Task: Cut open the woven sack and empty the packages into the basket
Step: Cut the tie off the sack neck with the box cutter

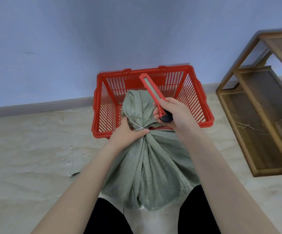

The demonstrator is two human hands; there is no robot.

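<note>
Figure: tied sack at the basket, seen from your head camera. The green woven sack [147, 166] stands on the floor between your knees, touching the near rim of the red basket [175, 68]; its bunched top droops over that rim into the basket. Your left hand [128, 134] is curled around the sack's neck, just below the white tie [139, 128]. Your right hand [175, 114] grips the rear end of a red utility knife [151, 89], whose body points up and away over the basket; whether the blade is out cannot be told. A wooden shelf [258, 115] stands to the right.
</note>
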